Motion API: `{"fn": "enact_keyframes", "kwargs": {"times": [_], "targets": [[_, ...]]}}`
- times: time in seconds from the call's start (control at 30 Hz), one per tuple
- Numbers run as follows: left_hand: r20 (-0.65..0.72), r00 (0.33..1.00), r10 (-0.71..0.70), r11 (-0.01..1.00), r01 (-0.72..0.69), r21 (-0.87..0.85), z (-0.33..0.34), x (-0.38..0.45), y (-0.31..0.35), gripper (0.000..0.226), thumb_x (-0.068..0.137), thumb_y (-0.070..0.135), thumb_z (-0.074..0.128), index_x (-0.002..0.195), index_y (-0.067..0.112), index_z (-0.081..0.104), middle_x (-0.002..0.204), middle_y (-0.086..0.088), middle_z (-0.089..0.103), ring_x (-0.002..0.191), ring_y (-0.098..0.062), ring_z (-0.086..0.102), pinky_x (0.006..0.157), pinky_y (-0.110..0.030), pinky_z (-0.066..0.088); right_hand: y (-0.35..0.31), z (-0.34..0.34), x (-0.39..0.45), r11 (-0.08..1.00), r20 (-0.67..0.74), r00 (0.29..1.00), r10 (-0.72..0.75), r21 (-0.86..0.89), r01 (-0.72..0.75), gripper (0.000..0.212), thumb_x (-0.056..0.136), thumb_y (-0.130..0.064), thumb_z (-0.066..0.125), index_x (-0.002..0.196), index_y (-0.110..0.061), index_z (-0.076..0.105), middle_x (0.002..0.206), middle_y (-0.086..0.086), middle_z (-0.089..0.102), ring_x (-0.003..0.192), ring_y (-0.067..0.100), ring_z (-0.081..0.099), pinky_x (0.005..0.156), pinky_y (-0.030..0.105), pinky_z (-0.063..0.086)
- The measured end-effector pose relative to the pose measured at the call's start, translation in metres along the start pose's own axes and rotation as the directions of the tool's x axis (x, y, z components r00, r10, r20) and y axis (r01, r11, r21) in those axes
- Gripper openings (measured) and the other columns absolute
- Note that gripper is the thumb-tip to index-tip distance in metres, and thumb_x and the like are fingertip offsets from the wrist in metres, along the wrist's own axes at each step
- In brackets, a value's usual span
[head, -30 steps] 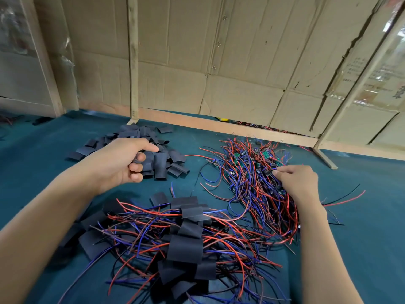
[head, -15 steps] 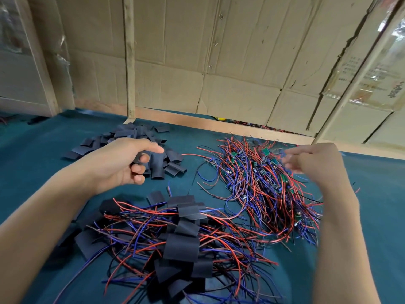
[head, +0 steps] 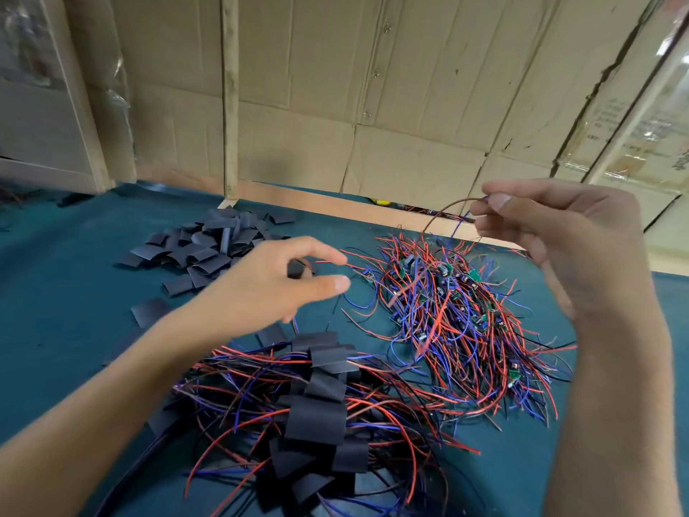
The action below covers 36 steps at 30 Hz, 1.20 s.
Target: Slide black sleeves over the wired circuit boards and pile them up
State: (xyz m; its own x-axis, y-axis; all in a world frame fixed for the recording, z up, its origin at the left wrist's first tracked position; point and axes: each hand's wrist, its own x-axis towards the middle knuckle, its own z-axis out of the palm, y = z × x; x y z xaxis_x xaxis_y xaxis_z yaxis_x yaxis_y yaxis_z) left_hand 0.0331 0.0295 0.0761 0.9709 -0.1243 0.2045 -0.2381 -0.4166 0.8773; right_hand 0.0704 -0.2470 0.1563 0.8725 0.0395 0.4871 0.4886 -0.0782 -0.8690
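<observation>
My left hand point(head: 268, 289) hovers over the green mat between the piles, its curled fingers and thumb holding a black sleeve point(head: 296, 270). Raised at the right, my right hand point(head: 551, 233) pinches the red and blue wires point(head: 453, 210) of one board; they arc down blurred toward the heap of bare wired circuit boards point(head: 447, 315). Its board is not clearly visible. Flat empty black sleeves point(head: 201, 248) lie heaped at the far left. Sleeved boards with their wires point(head: 317, 408) are piled in front of me.
A green mat point(head: 67, 300) covers the table. Cardboard sheets point(head: 373, 106) and a wooden post point(head: 230, 98) wall off the far edge. Single sleeves point(head: 149, 311) lie loose near the left pile.
My left hand left the sleeve pile and moved right with a sleeve in it. My right hand rose from the wire heap, pulling wires up with it.
</observation>
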Motion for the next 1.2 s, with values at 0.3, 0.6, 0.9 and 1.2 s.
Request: {"fn": "enact_keyframes", "kwargs": {"times": [0.3,0.6,0.9,1.2], "targets": [[-0.022,0.99,0.137,0.978,-0.132,0.16,0.031,0.012,-0.016,0.037,0.087,0.048,0.069,0.123,0.049,0.06,0.063,0.006,0.052,0.053,-0.003,0.042,0.056,-0.013,0.036,-0.011,0.033,-0.012,0.985,0.203,0.979,-0.019,0.174,-0.017,0.014,0.078,-0.003,0.069,0.09,0.001,0.076,0.082,0.02,0.075,0.072,0.033,0.07,0.076,0.035,0.058],[-0.199,0.966,0.167,0.971,-0.126,0.204,0.018,0.017,-0.015,0.021,0.093,0.043,0.062,0.077,0.029,0.062,0.071,0.01,0.061,0.067,-0.013,0.054,0.069,-0.036,0.045,0.002,0.033,-0.002,0.941,0.167,0.984,0.068,0.316,-0.118,0.017,0.085,-0.003,0.065,0.096,0.007,0.073,0.087,0.023,0.074,0.078,0.034,0.068,0.088,0.045,0.059],[-0.289,0.957,0.017,0.999,-0.026,-0.029,-0.016,0.022,-0.015,0.019,0.091,0.042,0.063,0.081,0.028,0.069,0.055,-0.004,0.053,0.039,-0.014,0.028,0.045,-0.019,0.023,0.03,-0.005,0.014,0.948,-0.275,0.91,0.309,0.009,-0.319,0.077,0.091,-0.018,0.069,0.157,-0.016,0.028,0.113,0.013,0.07,0.089,0.029,0.076,0.08,0.041,0.061],[-0.104,0.993,0.061,0.989,-0.074,-0.131,-0.003,0.006,0.017,0.019,0.092,0.035,0.067,0.081,0.02,0.069,0.048,0.008,0.041,0.039,-0.016,0.031,0.043,-0.021,0.027,0.024,0.025,0.001,0.884,0.434,0.855,0.284,-0.464,-0.058,0.02,0.083,-0.02,0.08,0.103,-0.026,0.079,0.094,-0.012,0.078,0.092,-0.002,0.071,0.082,0.011,0.05]]}}
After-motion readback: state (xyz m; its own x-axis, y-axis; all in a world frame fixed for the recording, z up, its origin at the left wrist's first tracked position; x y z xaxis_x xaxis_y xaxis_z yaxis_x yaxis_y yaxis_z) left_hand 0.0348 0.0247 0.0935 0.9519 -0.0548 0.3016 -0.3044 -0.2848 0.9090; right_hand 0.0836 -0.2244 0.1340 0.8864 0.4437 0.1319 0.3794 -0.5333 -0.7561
